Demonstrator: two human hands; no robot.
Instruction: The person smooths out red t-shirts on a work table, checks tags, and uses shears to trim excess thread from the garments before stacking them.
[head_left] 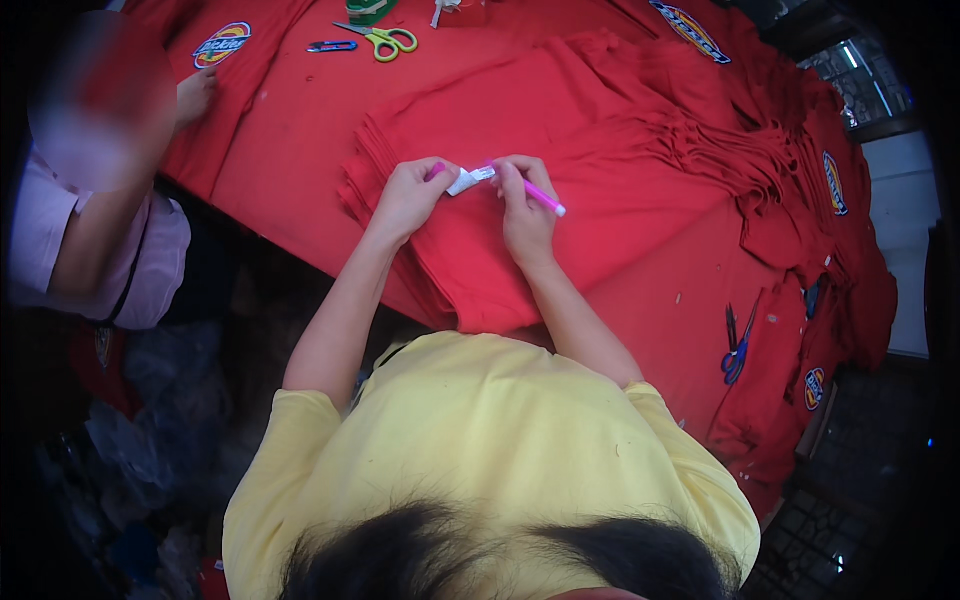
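Observation:
My left hand point(408, 196) pinches one end of a small white tag point(464, 181) and seems to hold a pink cap too. My right hand point(524, 205) grips a pink pen point(545, 198) and touches the other end of the tag. Both hands rest on a stack of folded red garments point(600, 150) lying on a red-covered table point(290, 150). My yellow shirt and dark hair fill the lower part of the view.
Green-handled scissors point(386, 41) and a small blue tool point(332, 46) lie at the table's far side. Blue-handled scissors point(737, 352) lie at the right. More red garments with oval patches point(800, 200) pile up on the right. A co-worker's hand point(194, 95) rests on cloth at the left.

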